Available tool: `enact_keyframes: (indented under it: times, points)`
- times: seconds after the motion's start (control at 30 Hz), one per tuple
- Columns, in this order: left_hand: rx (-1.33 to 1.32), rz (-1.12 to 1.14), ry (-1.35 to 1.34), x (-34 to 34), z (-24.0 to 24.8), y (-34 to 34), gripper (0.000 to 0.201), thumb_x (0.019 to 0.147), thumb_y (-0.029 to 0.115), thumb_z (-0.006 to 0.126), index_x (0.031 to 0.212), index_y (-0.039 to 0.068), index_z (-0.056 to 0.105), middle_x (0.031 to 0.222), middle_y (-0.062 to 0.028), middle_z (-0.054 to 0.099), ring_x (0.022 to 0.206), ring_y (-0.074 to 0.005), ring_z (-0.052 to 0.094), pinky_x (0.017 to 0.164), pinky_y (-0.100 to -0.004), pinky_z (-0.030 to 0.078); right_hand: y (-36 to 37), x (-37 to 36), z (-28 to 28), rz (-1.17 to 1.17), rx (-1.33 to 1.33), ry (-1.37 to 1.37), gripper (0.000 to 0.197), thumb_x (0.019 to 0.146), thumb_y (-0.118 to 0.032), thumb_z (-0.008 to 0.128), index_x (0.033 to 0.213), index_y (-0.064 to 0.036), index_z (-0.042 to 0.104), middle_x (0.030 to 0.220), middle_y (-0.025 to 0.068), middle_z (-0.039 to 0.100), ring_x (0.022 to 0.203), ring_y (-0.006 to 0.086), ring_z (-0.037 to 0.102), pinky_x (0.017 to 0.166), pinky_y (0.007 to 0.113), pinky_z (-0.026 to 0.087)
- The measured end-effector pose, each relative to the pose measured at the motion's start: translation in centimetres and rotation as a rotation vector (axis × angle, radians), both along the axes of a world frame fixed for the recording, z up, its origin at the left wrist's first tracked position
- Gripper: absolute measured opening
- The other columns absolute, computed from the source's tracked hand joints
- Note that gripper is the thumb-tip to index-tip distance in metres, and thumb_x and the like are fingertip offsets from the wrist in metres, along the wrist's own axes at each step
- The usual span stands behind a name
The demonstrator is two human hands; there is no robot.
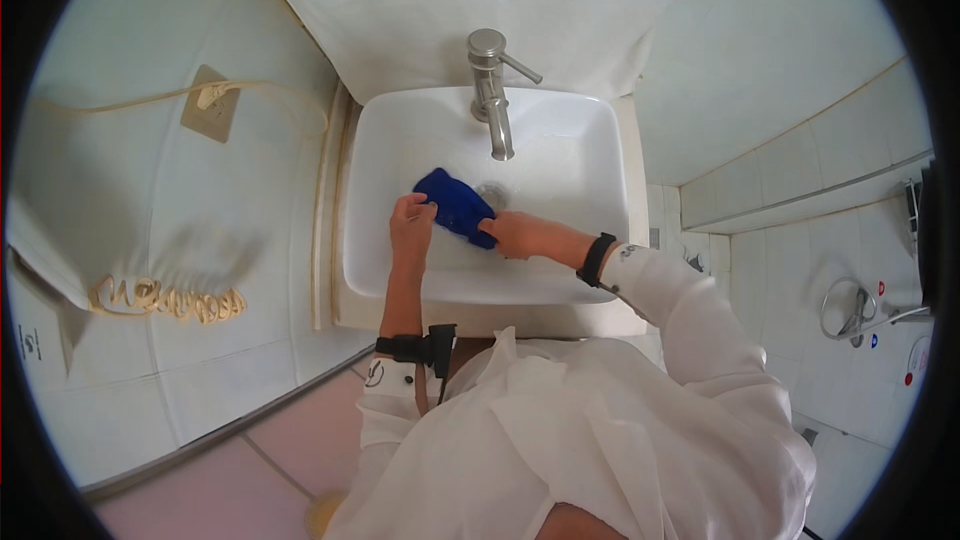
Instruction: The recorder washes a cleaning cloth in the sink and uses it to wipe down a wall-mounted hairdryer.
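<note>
A dark blue cloth is stretched over the basin of a white sink, left of its drain. Its lower right end is gripped in my right hand, thumb on top. At the cloth's left edge, my left hand has its fingers bent and pinches the fabric. Folds hide which kind of cloth item it is. Above the basin stands a brushed metal faucet, its spout pointing down toward the drain; neither hand touches it.
A pale counter surrounds the sink, with tiled walls on both sides. On the left are a wall socket with a plug and a coiled cream cord. A shower fitting is at the far right.
</note>
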State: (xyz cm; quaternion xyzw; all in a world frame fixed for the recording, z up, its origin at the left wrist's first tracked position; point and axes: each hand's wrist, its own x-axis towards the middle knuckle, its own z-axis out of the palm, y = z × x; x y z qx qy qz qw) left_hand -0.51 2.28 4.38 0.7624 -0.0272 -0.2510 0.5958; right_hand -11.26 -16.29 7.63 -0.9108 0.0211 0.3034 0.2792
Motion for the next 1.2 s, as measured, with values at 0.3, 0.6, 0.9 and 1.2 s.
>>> enact_keyframes:
  times: [0.3,0.6,0.9,1.2]
  points:
    - [-0.317,-0.002,0.326,-3.0,1.6,-3.2,0.056,0.099,0.056,0.046,0.12,0.007,0.061,0.101,-0.0038,0.065,0.096,-0.0137,0.06,0.087,-0.0287,0.045,-0.4,0.2,10.6,-0.344,0.756,-0.2,0.036,0.089,-0.006,0.05,0.123,-0.0001,0.06,0.083,0.0104,0.065,0.058,0.0149,0.062,0.057,0.028,0.055]
    - [-0.795,-0.262,0.461,-5.4,3.7,-3.4,0.075,0.098,0.069,0.023,0.122,0.005,0.054,0.098,-0.0101,0.066,0.105,-0.026,0.064,0.09,-0.0375,0.051,0.3,1.7,11.4,-0.568,0.828,-0.54,0.032,0.091,-0.003,0.049,0.122,0.0032,0.057,0.086,0.0104,0.066,0.06,0.0142,0.064,0.059,0.026,0.054]
    - [-0.961,0.12,0.901,-7.9,5.2,-2.4,0.077,0.094,0.071,0.039,0.134,0.006,0.049,0.132,-0.0126,0.057,0.124,-0.0294,0.053,0.109,-0.0473,0.039,2.6,0.9,6.0,-0.425,0.352,-0.944,0.039,0.085,-0.006,0.058,0.123,0.0009,0.053,0.112,0.024,0.056,0.091,0.0339,0.066,0.076,0.042,0.054]
    - [-0.935,0.32,0.722,-6.4,3.8,-3.1,0.039,0.092,0.04,0.069,0.115,0.01,0.059,0.104,-0.0083,0.066,0.094,-0.024,0.066,0.08,-0.0354,0.056,1.8,-4.0,5.5,-0.033,0.21,-0.989,0.052,0.078,-0.013,0.071,0.127,-0.007,0.056,0.134,0.0165,0.049,0.113,0.0329,0.054,0.092,0.045,0.044]
